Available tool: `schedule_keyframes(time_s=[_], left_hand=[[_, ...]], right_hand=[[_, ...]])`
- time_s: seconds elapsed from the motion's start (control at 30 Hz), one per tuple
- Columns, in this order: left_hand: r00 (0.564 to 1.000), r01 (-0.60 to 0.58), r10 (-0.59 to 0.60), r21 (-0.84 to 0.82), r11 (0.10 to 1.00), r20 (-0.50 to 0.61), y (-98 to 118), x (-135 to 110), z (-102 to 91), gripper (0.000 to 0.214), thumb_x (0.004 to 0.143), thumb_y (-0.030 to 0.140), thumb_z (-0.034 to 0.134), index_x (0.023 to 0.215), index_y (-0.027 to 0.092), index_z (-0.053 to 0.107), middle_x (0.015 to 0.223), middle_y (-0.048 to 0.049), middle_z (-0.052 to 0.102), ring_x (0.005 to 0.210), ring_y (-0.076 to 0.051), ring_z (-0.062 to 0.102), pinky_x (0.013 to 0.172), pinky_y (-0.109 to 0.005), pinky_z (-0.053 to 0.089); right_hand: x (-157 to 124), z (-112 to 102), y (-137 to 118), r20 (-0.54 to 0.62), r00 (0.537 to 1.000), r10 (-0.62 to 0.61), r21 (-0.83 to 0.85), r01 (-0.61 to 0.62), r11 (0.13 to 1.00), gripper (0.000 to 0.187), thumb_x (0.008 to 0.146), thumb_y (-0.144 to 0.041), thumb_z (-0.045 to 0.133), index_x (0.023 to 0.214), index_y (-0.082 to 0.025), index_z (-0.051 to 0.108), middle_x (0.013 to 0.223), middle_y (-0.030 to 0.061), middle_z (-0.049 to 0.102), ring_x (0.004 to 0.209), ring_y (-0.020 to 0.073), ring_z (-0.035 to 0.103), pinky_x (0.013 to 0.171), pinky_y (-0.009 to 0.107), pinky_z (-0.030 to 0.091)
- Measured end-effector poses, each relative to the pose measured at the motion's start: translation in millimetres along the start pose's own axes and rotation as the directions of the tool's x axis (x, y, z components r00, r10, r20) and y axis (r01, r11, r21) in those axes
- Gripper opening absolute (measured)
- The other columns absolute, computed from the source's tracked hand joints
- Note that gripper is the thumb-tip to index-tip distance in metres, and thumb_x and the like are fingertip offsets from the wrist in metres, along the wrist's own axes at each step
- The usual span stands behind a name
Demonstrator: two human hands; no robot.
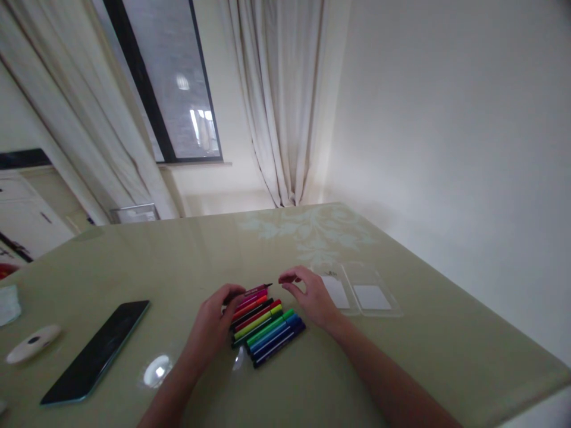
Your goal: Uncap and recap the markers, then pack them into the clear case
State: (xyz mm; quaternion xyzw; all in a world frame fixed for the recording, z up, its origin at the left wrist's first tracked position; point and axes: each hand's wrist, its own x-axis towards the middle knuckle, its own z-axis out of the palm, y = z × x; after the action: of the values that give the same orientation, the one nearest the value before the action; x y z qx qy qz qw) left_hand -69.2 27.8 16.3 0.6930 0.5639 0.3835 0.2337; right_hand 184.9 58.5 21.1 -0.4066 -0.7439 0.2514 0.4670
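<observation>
My left hand (217,312) is closed on the barrel of a dark red felt-tip pen (257,290), whose dark tip is bare and points right. My right hand (311,296) pinches a small dark red piece that looks like the pen's cap (281,280), a short gap away from the tip. Just below, a slanted row of several capped felt-tip pens (264,324) lies side by side on the table, from pink and orange through black, red, yellow-green and green to blues. My left fingers partly cover the row's upper left end.
Right of my right hand lies an open clear plastic case (352,270) with white cards (372,297) in it. A dark tablet-like device (96,353) and a white oval object (34,345) rest at left on the green table (196,255). A wall runs along the right.
</observation>
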Motion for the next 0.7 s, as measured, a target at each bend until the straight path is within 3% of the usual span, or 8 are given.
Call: schedule_keyframes(time_s=[0.3, 0.53, 0.7], left_hand=[[0.999, 0.024, -0.023, -0.045, 0.999, 0.031, 7.0, -3.1, 2.6, 0.027, 0.096, 0.044, 0.05, 0.101, 0.024, 0.068, 0.098, -0.0029, 0.077, 0.091, -0.022, 0.071, 0.081, -0.034, 0.055], [0.998, 0.011, -0.005, -0.1, 0.995, 0.057, 17.8, -5.7, 7.9, 0.029, 0.095, 0.044, 0.054, 0.102, 0.024, 0.073, 0.098, -0.0028, 0.079, 0.09, -0.023, 0.073, 0.083, -0.033, 0.057], [0.998, -0.002, 0.01, -0.125, 0.992, 0.066, 19.2, -7.6, 11.2, 0.028, 0.091, 0.042, 0.06, 0.105, 0.027, 0.079, 0.102, -0.001, 0.081, 0.09, -0.022, 0.075, 0.083, -0.031, 0.059]], right_hand=[[1.0, -2.7, -9.3, 0.008, 0.999, 0.032, 0.076, -0.033, 0.997, 0.008, 0.092, -0.025, 0.069, 0.096, -0.022, 0.076, 0.095, 0.0033, 0.076, 0.09, 0.0181, 0.069, 0.085, 0.032, 0.052], [-2.3, 1.2, -8.3, 0.092, 0.996, 0.013, 0.142, -0.026, 0.989, 0.011, 0.091, -0.025, 0.072, 0.099, -0.024, 0.079, 0.093, 0.002, 0.077, 0.089, 0.018, 0.071, 0.085, 0.03, 0.052], [-2.3, -0.2, -7.8, 0.117, 0.991, 0.071, 0.172, -0.091, 0.981, 0.012, 0.088, -0.026, 0.074, 0.097, -0.024, 0.082, 0.091, 0.0025, 0.079, 0.088, 0.019, 0.072, 0.084, 0.03, 0.053]])
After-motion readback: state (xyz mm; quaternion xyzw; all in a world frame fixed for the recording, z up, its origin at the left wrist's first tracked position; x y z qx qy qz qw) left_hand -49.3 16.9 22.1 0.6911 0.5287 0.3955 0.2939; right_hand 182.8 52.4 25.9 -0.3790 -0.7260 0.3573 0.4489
